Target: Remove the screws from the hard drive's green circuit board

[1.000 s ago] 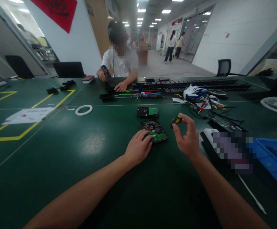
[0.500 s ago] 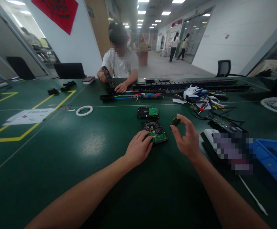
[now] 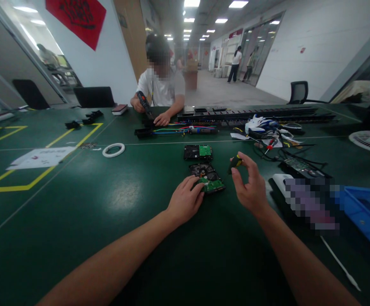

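On the green tabletop lies a hard drive (image 3: pixel 200 169) with its round casing and green circuit board facing up. My left hand (image 3: pixel 185 199) steadies it, fingertips pressed on the board's left edge. Just to the right, my right hand (image 3: pixel 251 185) pinches a small screwdriver (image 3: pixel 235 162) by its stubby dark green and yellow handle, between thumb and fingers. The screwdriver is held above the table, apart from the drive; its tip cannot be made out. A second hard drive (image 3: pixel 191 152), black with a green board, lies flat just beyond the first.
Across the table a person (image 3: pixel 162 89) holds a power screwdriver (image 3: pixel 142 98) over dark parts. Gloves (image 3: pixel 259 124), cables and tools lie at the far right. A blue tray (image 3: pixel 368 212) stands at the near right. A white tape roll (image 3: pixel 114 150) and papers (image 3: pixel 41 157) lie left.
My right hand has tilted the screwdriver handle a little and shifted slightly. My left hand stays on the hard drive. In the background, walking people have moved.
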`<state>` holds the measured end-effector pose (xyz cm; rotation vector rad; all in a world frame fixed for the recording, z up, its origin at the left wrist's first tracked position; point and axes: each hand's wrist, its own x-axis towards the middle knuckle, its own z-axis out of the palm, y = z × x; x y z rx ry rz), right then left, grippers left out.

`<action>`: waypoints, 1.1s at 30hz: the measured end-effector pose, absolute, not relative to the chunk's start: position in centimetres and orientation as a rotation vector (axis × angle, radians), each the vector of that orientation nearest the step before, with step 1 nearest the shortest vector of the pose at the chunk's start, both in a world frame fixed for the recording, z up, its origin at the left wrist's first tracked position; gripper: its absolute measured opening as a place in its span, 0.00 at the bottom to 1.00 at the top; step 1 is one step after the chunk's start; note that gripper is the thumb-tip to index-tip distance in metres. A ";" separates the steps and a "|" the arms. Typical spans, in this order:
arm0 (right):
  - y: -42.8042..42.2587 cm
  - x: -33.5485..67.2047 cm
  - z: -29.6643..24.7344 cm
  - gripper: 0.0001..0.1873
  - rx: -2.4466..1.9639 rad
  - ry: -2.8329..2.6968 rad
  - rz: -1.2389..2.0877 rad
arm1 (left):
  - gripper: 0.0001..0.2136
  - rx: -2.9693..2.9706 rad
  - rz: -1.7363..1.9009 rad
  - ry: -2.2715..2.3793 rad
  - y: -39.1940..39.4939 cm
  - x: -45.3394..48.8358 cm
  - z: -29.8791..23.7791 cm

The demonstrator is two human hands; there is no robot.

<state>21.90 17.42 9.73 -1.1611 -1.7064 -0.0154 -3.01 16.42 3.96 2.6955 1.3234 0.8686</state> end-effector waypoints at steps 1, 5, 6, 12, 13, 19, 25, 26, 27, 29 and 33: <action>17.4 21.9 9.8 0.30 -1.157 -1.704 -0.004 | 0.16 2.697 0.862 1.325 16.4 -3.0 4.0; 17.3 21.9 9.9 0.30 -1.139 -1.684 -0.060 | 0.16 2.696 0.826 1.336 16.3 -3.0 4.2; 17.2 21.9 9.9 0.30 -1.136 -1.686 -0.075 | 0.16 2.694 0.826 1.337 16.3 -3.0 4.2; 17.3 21.8 9.5 0.29 -1.126 -1.689 0.023 | 0.16 2.688 0.855 1.326 16.3 -3.0 4.1; 17.4 21.8 9.4 0.29 -1.121 -1.686 0.049 | 0.16 2.689 0.856 1.324 16.3 -3.0 4.1; 17.3 21.8 9.4 0.28 -1.133 -1.675 -0.009 | 0.16 2.676 0.855 1.329 16.4 -3.0 4.0; 17.6 21.8 9.2 0.29 -1.131 -1.667 0.020 | 0.16 2.676 0.850 1.332 16.4 -2.9 4.0; 17.6 21.8 9.1 0.30 -1.122 -1.659 0.027 | 0.16 2.678 0.856 1.330 16.3 -2.9 4.0; 17.6 21.8 9.1 0.30 -1.114 -1.653 0.027 | 0.16 2.681 0.857 1.329 16.3 -2.9 4.1; 17.6 21.8 9.1 0.29 -1.108 -1.646 -0.001 | 0.16 2.689 0.848 1.331 16.3 -2.9 4.1; 17.2 21.7 9.4 0.29 -1.122 -1.664 -0.088 | 0.16 2.685 0.843 1.334 16.3 -2.9 4.1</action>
